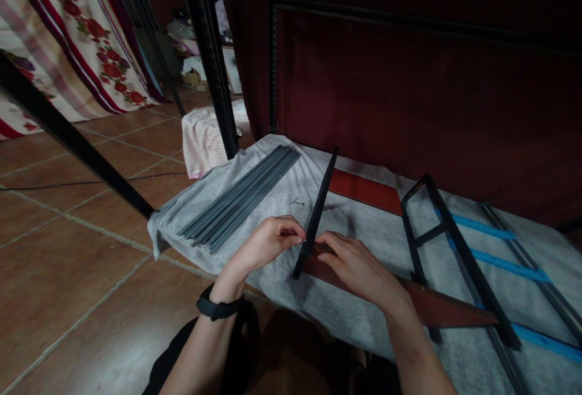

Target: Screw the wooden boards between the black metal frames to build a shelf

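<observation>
A black metal bar (pixel 317 213) slants across the grey cloth in front of me, against the end of a long red-brown board (pixel 448 307). My left hand (pixel 275 238) is at the bar's left side, thumb and index fingertip pinched together. Something tiny may be in that pinch, too small to name. On the other side, my right hand (pixel 361 265) grips the near end of the board, with its index fingertip close to the bar. Part of the board is hidden under this hand. Left of the bar lie small screws (pixel 297 201).
A bundle of grey metal tubes (pixel 239 198) lies on the cloth (pixel 266 268) at left. An orange-red panel (pixel 364 191) is behind the bar. Black frames (pixel 430 234) with blue strips (pixel 509 266) lie at right. Black rack posts (pixel 211 62) rise at the back left.
</observation>
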Tool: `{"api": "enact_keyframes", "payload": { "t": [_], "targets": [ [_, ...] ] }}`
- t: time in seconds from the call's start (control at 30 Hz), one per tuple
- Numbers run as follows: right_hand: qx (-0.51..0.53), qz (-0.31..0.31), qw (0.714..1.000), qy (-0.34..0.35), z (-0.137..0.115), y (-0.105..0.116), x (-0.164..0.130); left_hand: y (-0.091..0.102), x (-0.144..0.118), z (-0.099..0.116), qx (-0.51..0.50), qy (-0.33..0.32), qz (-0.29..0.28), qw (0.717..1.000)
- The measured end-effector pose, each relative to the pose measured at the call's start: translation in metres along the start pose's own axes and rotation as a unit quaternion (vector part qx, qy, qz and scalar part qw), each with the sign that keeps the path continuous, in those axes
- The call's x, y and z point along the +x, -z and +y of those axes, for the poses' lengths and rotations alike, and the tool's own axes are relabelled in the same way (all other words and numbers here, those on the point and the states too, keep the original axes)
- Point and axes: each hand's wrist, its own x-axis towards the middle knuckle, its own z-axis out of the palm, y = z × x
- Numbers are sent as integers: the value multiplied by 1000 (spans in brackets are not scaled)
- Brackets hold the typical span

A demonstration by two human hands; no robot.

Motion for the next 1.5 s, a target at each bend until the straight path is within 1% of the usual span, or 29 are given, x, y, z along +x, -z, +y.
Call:
{"api": "enact_keyframes", "payload": {
  "t": [0.17,0.4,0.57,0.7,0.83,1.1,1.23,1.33,1.4,1.5],
  "targets": [
    [8,2,1000,-1,-1,1,0,-1,-1,0,-37,13,4,999],
    [8,2,1000,11,2,0,0,-1,-2,-1,-89,61,-9,994],
    [6,10,1000,27,3,-2,0,-1,-2,-2,-86,67,-12,994],
    [1,9,1000,23,4,-2,0,0,-2,0,-115,68,-15,991],
    [1,6,1000,25,5,-2,0,2,-3,1,-145,84,-24,986],
    [-17,6,1000,2,0,-3,-1,0,-2,-4,-129,41,-18,991],
    [-22,9,1000,11,0,-3,-2,2,-2,0,-56,-19,3,998],
    [-26,8,1000,16,1,-4,-2,5,-2,1,-16,-45,-1,999],
    [-30,9,999,20,1,-4,-1,6,-3,-1,-17,-45,-3,999],
    [-33,7,999,20,1,-3,-1,5,-3,-6,-78,-8,-14,997]
  ]
}}
